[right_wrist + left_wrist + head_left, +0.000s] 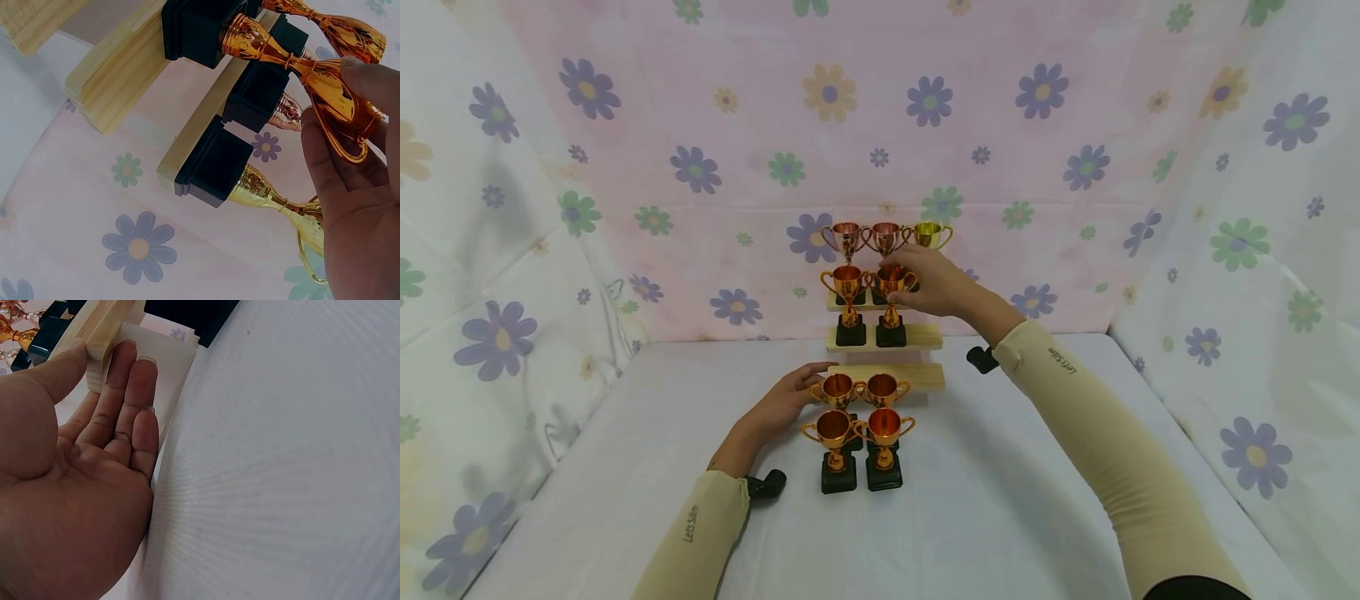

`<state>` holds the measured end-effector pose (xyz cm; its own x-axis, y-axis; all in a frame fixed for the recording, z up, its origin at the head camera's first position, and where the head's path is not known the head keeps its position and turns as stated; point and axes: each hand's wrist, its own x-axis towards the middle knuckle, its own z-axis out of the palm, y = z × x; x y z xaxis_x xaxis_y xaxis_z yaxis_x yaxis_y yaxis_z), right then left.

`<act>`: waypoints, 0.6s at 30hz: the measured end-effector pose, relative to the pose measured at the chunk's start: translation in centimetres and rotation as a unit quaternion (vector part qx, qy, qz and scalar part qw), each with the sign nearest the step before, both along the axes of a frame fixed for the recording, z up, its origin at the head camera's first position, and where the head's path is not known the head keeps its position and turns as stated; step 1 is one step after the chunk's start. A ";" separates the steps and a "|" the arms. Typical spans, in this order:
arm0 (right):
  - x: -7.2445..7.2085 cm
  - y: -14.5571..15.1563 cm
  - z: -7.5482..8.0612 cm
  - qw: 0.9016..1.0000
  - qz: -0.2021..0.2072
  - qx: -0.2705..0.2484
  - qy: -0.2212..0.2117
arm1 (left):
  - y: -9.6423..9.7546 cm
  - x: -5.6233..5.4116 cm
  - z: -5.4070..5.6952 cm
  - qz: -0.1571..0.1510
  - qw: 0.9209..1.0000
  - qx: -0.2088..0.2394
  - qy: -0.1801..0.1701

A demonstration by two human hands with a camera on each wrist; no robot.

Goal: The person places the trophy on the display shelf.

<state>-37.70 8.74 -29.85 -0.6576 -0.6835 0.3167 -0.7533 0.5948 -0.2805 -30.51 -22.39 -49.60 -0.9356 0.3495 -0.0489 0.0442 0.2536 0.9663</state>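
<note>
Right hand (934, 282): fingers are pinching orange trophy (328, 90) | left hand (784, 402): fingers are lying nearly straight, touching lowest shelf (917, 379) | four trophy cups (884, 425) are standing at six o'clock of it

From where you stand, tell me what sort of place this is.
Probably a small staged booth, perhaps for filming: flowered cloth closes the back and both sides of a white table, where some small trophies stand on stepped wooden shelves.

Floral cloth walls (880, 108) around a white table (1000, 517) suggest a booth.
</note>
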 end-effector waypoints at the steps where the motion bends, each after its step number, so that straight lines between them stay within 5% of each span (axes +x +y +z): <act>1: 0.0 0.0 0.0 1.000 -0.001 -0.001 -0.002 | 0.0 0.0 0.0 -0.001 1.000 -0.001 0.001; 18: 0.1 -0.3 -0.2 1.000 -0.002 -0.012 -0.007 | 0.0 0.0 -0.1 0.004 1.000 -0.005 0.001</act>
